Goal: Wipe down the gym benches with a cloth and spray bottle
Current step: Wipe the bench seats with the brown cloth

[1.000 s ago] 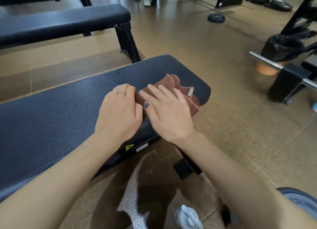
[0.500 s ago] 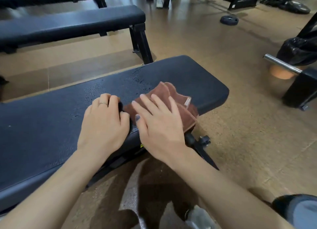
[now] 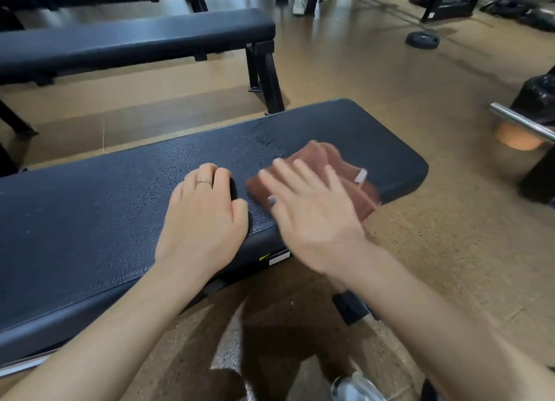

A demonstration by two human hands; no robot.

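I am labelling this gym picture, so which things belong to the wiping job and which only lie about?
Job: folded brown cloth, near black padded bench, right hand, left hand.
Lying about: round black weight plate, chrome steel bar.

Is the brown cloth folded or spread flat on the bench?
Folded: the brown cloth shows stacked layered edges under the right hand, on the bench.

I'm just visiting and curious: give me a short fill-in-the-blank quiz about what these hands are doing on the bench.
1. The right hand presses flat on a ____ cloth.
2. The ring is on the ____ hand.
3. The cloth lies near the bench's ____ end.
4. Both hands rest on the ____ of three benches.

Missing words: brown; left; right; nearest
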